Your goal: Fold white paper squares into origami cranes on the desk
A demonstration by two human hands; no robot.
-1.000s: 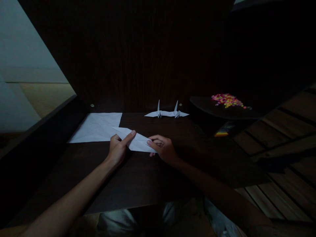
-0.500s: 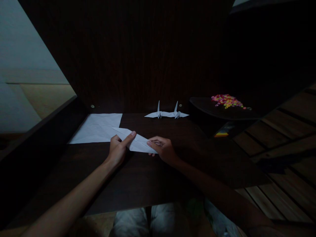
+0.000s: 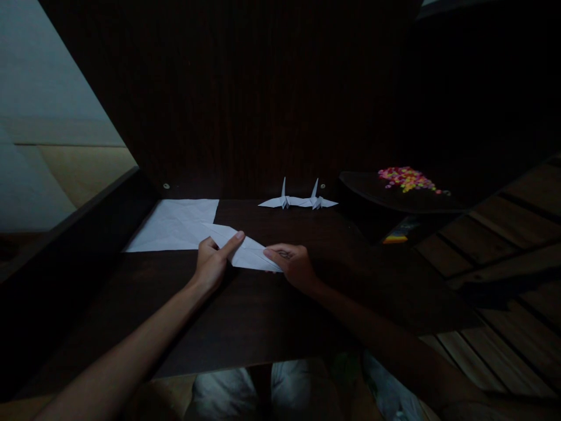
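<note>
A folded piece of white paper (image 3: pixel 249 252), long and pointed, is held above the dark desk by both hands. My left hand (image 3: pixel 211 263) pinches its left part, thumb lying on top and the other fingers mostly hidden beneath. At the right tip my right hand (image 3: pixel 293 264) grips it between the thumb and curled fingers. Behind the held paper's left end lies a flat, creased white sheet (image 3: pixel 169 225). Two white origami cranes (image 3: pixel 298 202) stand side by side against the back panel.
Small colourful beads (image 3: pixel 407 178) lie heaped on a rounded dark shelf (image 3: pixel 372 196) at the right. The desk (image 3: pixel 210 333) has a raised side board (image 3: pixel 79 245) on the left and a tall back panel (image 3: pixel 245 99). Wooden slats (image 3: pixel 504 251) show at the far right.
Both hands keep their hold on the folded paper. The fingers of my right hand have shifted slightly beneath its tip. The whole view has moved a little.
</note>
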